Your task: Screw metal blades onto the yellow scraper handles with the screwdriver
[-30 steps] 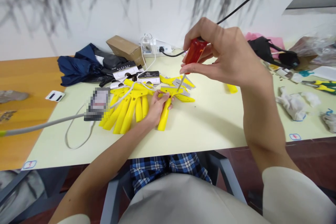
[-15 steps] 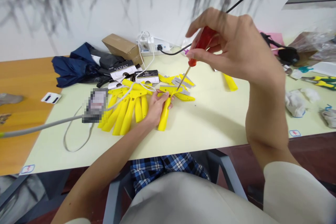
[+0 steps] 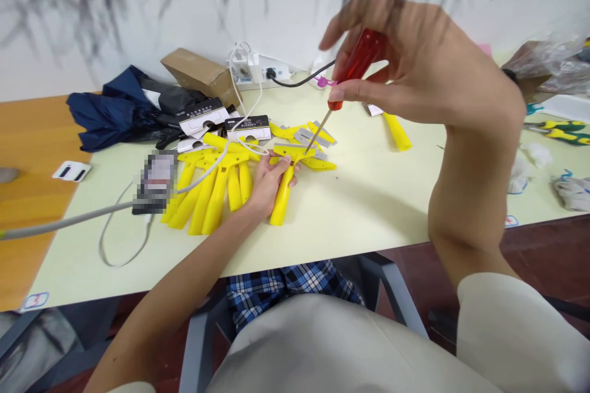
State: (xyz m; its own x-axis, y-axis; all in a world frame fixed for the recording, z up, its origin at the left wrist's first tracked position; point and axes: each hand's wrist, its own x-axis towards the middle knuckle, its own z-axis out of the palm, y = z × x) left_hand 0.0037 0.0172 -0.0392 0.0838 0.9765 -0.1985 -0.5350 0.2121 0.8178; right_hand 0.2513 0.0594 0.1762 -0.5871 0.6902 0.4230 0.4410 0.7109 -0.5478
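My left hand (image 3: 268, 184) is shut around the handle of a yellow plastic scraper (image 3: 282, 196) that lies on the table, its head topped by a metal blade. My right hand (image 3: 415, 64), blurred by motion, holds a red-handled screwdriver (image 3: 357, 67) up between thumb and fingers. The thin shaft slants down, with its tip at the scraper's head. Beside my left hand lies a heap of similar yellow scrapers (image 3: 207, 199). Loose metal blades (image 3: 306, 136) rest among yellow pieces just beyond the tip.
A pale table (image 3: 369, 196) joins a wooden surface (image 3: 32, 227) at left. Behind stand a cardboard box (image 3: 196, 73), navy fabric (image 3: 108, 113), packaging cards (image 3: 249, 128) and a power strip (image 3: 258, 70). A grey cable (image 3: 69, 221) crosses left. Pliers (image 3: 557, 132) and white gloves (image 3: 574, 193) lie right.
My right hand has risen and the screwdriver's handle now leans further right, with its tip still at the scraper's head. My left hand stays on the handle. The whole scene has drifted left and up.
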